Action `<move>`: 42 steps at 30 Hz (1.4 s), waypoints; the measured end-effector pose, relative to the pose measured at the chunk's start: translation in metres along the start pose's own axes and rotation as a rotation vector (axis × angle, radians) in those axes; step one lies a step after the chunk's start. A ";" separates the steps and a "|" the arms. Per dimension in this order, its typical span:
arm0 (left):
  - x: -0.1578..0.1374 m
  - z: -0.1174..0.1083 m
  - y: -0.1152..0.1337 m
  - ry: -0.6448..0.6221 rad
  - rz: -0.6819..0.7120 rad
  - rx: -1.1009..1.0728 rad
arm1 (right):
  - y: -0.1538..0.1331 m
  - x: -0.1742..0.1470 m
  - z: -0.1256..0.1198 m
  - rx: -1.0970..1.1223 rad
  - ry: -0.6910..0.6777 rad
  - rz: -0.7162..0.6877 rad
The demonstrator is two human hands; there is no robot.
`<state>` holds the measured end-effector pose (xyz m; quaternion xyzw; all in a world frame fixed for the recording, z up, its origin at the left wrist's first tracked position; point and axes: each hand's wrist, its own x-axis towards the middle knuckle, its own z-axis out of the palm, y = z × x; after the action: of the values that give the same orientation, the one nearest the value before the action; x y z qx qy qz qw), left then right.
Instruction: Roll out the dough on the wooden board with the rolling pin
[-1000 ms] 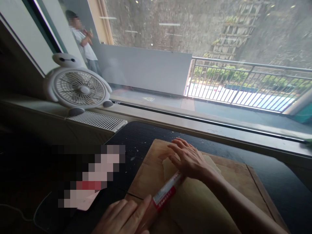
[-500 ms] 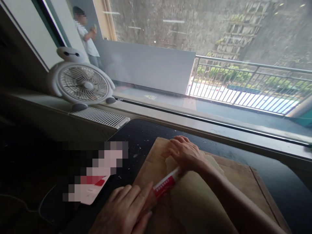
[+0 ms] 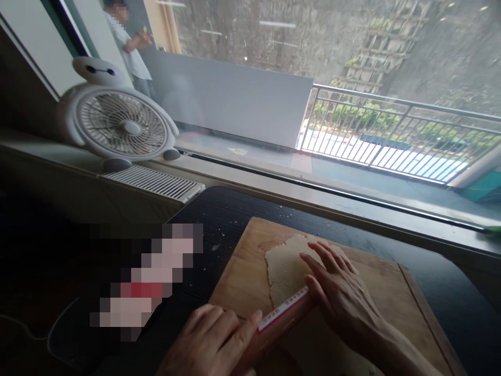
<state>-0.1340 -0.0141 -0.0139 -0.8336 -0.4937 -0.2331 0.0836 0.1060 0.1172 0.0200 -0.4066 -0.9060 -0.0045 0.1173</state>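
Observation:
A wooden rolling pin (image 3: 278,328) with a red-and-white label lies diagonally across a thin, rough-edged sheet of dough (image 3: 287,261). My left hand (image 3: 213,339) is closed over the pin's lower left end, its thumb partly hidden. At the upper right end, my right hand (image 3: 338,290) rests its palm and thumb side on the pin. Its fingers are stretched out and spread above the dough. Under the dough is a wooden board (image 3: 240,261). My right forearm and the pin cover part of the sheet.
The board lies on a black table (image 3: 203,230) dotted with white specks. A blurred-out pinkish object (image 3: 156,282) is on the left. A white fan (image 3: 129,125) stands on the sill by the window. Beyond the glass, a person (image 3: 131,52) stands near a railing (image 3: 376,130).
My right hand has moved back from the board's far edge onto the pin, uncovering the dough's far left part. The pin has turned, showing more of its label's white strip. The view has shifted slightly.

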 end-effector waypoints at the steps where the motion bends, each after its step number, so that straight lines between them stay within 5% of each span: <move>1: 0.002 -0.001 0.000 -0.001 -0.009 -0.001 | -0.001 0.007 0.001 0.006 -0.007 -0.005; 10: 0.015 -0.027 0.008 -0.058 -0.224 0.106 | -0.019 0.104 0.017 0.100 -0.116 0.054; 20: 0.015 -0.017 0.014 -0.047 -0.038 0.007 | 0.012 -0.017 0.009 -0.026 0.046 -0.079; 23: 0.024 -0.023 0.010 -0.155 -0.137 -0.050 | 0.013 -0.005 0.011 -0.037 0.011 -0.072; 26: 0.036 -0.027 -0.002 -0.198 -0.228 -0.047 | 0.006 0.042 0.013 -0.004 -0.049 -0.038; 31: 0.037 -0.025 -0.011 -0.144 -0.314 0.040 | -0.002 0.097 0.019 0.027 -0.103 0.053; 38: 0.014 -0.022 0.006 -0.090 -0.128 0.037 | 0.009 0.040 0.012 0.006 -0.047 -0.108; 42: 0.018 -0.020 -0.003 -0.109 -0.191 -0.018 | 0.012 0.043 0.013 0.005 -0.084 -0.109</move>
<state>-0.1360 -0.0058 0.0120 -0.7948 -0.5728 -0.1987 0.0265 0.0842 0.1580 0.0161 -0.3560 -0.9310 0.0083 0.0799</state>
